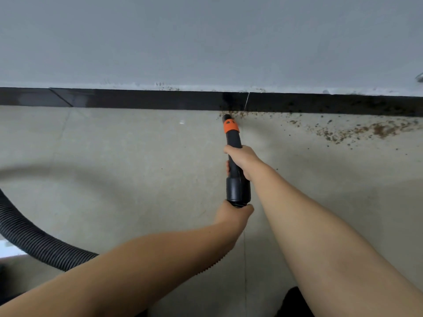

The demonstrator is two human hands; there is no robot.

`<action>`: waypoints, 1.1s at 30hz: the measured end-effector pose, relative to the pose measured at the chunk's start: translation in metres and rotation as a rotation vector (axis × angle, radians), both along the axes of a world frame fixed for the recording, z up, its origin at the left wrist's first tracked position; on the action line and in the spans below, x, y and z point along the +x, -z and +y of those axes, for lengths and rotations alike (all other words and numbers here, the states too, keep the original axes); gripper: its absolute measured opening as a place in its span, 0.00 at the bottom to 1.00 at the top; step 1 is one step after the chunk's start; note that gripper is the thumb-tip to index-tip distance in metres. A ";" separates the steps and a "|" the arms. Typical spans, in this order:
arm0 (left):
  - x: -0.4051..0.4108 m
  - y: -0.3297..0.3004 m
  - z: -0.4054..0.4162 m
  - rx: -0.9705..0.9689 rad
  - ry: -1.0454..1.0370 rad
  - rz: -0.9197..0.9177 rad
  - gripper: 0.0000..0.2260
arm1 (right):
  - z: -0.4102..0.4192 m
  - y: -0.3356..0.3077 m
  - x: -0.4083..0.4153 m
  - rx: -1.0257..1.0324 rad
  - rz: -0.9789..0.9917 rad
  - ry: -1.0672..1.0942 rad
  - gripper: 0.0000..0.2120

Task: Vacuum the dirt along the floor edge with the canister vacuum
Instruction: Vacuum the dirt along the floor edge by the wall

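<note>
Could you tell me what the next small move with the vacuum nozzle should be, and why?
Probably slide the nozzle rightward along the black baseboard: its tip sits in a small dirt cluster, and the brown dirt trails off that way, while the floor to its left looks clean.

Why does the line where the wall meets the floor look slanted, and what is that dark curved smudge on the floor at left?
Head view: the wide-angle lens tilts and bends the black baseboard; the soft dark arc is probably the ribbed hose's shadow; the light is even, with faint sheen on the baseboard; the dirt at far right looks slightly smeared.
</note>
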State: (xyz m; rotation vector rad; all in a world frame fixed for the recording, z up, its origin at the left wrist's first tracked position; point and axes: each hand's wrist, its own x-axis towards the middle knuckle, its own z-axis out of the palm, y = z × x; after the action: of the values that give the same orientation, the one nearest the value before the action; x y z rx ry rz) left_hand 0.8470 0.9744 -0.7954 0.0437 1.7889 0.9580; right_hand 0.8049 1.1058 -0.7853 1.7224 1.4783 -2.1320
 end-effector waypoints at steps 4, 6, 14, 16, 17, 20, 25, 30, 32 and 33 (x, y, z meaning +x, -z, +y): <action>0.019 0.004 0.016 0.013 0.069 -0.034 0.06 | 0.018 0.004 0.026 0.043 -0.024 0.086 0.05; 0.027 0.006 0.023 0.017 0.103 -0.065 0.06 | 0.027 0.005 0.039 0.052 -0.045 0.125 0.06; 0.020 0.006 0.050 0.013 0.158 -0.107 0.16 | 0.058 0.003 0.049 0.019 -0.074 0.223 0.06; 0.017 0.007 0.050 0.012 0.152 -0.097 0.14 | 0.059 0.003 0.045 0.004 -0.062 0.225 0.07; 0.016 0.008 0.050 0.007 0.148 -0.095 0.14 | 0.058 0.003 0.043 0.001 -0.057 0.218 0.06; 0.015 0.008 0.048 0.002 0.125 -0.094 0.12 | 0.056 0.003 0.039 0.004 -0.050 0.190 0.06; 0.013 0.007 0.042 0.000 0.083 -0.093 0.07 | 0.048 0.003 0.029 -0.005 -0.045 0.134 0.06; 0.001 0.005 0.030 -0.008 0.060 -0.086 0.05 | 0.033 0.002 0.013 0.003 -0.027 0.069 0.06; -0.003 0.005 0.026 -0.010 0.046 -0.082 0.05 | 0.028 0.002 0.007 -0.002 -0.024 0.054 0.06; -0.005 0.005 0.024 -0.010 0.043 -0.082 0.05 | 0.026 0.002 0.005 -0.007 -0.020 0.052 0.06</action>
State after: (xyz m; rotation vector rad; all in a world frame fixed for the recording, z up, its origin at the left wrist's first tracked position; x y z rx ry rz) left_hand 0.8423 0.9987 -0.8002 0.0355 1.7106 0.9078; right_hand 0.8098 1.1318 -0.7874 1.7947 1.4354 -2.1347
